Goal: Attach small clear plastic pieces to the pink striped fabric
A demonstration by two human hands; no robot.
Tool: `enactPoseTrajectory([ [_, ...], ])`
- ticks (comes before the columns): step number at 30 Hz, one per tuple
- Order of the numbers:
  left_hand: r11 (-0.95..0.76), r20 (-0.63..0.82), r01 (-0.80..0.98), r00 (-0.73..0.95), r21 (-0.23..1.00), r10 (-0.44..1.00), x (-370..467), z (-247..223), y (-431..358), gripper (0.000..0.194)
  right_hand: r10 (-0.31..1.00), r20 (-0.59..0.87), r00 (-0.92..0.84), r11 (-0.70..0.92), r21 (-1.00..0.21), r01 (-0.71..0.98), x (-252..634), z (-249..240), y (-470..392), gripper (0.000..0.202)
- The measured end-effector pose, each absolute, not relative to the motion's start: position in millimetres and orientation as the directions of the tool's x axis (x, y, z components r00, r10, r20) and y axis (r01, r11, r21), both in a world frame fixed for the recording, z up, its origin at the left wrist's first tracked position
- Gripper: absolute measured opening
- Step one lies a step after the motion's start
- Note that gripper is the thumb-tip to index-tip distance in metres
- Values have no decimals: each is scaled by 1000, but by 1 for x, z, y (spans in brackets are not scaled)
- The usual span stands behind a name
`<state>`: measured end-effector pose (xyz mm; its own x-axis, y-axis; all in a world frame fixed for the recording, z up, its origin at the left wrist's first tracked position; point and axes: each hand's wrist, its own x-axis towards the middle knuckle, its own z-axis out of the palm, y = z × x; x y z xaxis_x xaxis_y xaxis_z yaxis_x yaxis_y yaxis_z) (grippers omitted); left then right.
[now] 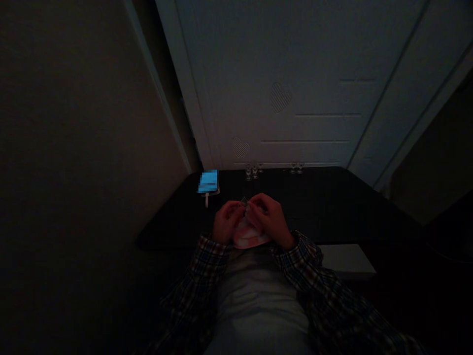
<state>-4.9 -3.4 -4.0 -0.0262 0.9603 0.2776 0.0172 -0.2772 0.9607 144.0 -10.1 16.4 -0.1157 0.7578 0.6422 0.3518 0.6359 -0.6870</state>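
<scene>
Pink-and-white cloth [250, 233] is hanging between the left hand [226, 222] and right hand [272, 217], whose fingers are pinching it around a small clear thing [244, 201].

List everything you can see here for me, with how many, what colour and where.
table: one, black, centre
door: one, white, behind table
hearts: two, grey-striped, on door
small glasses: five visible, clear, table's far edge
lit screen: one, blue, table's left
cord: one, white, below screen
box: one, white, lower right
cloth: one, pink-and-white, between hands
small item: one, clear, at fingertips
left hand, right hand: above table's near edge
</scene>
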Motion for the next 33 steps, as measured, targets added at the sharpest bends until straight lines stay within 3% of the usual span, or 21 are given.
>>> enactPoseTrajectory([
  [6,-272,274,64,-27,960,961,-4,0,-6,26,756,644,-120,640,-686,346,144,17,-10,10],
  [14,-294,293,-50,-25,955,956,-1,-4,-5,36,773,630,-77,613,-710,346,144,15,-9,11],
  [23,-294,297,52,-76,954,952,-5,-4,-3,24,766,638,-79,621,-704,345,144,15,-9,11],
  [33,-256,256,0,-38,967,966,-4,-2,-5,23,764,640,-83,627,-704,333,144,17,-10,10],
])
